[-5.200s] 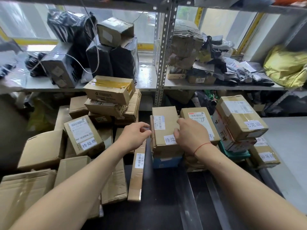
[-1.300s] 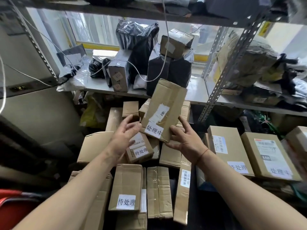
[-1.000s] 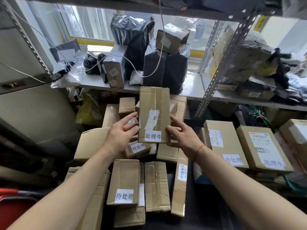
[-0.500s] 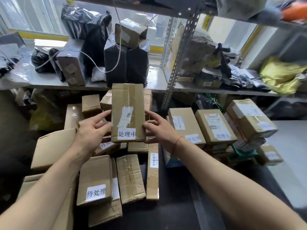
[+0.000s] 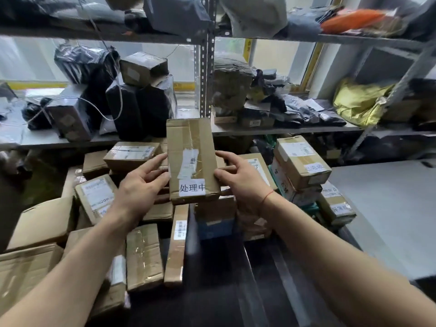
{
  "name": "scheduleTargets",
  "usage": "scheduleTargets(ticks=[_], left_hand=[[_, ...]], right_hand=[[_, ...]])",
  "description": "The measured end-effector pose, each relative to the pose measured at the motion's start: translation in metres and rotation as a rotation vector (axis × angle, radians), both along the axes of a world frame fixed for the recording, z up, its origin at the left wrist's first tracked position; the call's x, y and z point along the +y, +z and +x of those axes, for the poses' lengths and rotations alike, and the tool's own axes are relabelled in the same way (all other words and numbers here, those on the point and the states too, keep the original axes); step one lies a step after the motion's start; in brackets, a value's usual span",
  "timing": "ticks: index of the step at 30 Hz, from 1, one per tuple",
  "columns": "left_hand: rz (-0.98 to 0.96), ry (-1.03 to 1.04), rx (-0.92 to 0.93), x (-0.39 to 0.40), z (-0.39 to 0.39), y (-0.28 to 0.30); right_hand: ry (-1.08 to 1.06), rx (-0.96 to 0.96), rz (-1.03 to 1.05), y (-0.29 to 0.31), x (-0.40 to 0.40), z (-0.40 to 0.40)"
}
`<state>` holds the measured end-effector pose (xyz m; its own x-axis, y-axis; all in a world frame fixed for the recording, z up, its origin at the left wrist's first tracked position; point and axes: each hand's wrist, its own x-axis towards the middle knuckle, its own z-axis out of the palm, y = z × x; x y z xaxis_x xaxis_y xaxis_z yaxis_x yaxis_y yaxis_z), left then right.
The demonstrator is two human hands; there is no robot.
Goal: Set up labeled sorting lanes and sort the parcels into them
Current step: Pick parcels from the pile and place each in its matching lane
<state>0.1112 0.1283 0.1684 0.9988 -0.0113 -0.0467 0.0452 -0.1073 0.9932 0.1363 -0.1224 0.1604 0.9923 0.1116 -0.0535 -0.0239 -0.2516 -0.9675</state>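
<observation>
A flat brown cardboard parcel (image 5: 192,161) with a white label reading 处理中 (image 5: 192,187) is held up at the centre of the frame, gripped between both hands: the left hand (image 5: 139,187) is curled against its left edge, the right hand (image 5: 240,179) pinched on its right edge. Below it, in the lower left, loads of brown cardboard boxes (image 5: 144,256) are piled up. Right of centre, a labelled box stack (image 5: 300,161) can be seen. Behind, black plastic-wrapped packages (image 5: 139,109) are parked on a grey metal shelf (image 5: 283,131), and a yellow bag (image 5: 356,102) is stuffed in at the upper right.
</observation>
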Motion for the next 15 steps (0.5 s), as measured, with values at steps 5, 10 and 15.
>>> scheduleTargets(ticks=[5,10,15], left_hand=[[-0.038,-0.013,0.001,-0.097,-0.008,0.008],[0.004,-0.017,0.039,-0.161,0.010,0.008],[0.006,-0.049,0.094,-0.196,0.043,0.007]], right_hand=[[-0.038,-0.026,-0.012,0.018,-0.092,-0.011],[-0.058,0.014,-0.014,0.027,-0.151,-0.003],[-0.129,-0.064,-0.269,0.020,-0.180,0.025]])
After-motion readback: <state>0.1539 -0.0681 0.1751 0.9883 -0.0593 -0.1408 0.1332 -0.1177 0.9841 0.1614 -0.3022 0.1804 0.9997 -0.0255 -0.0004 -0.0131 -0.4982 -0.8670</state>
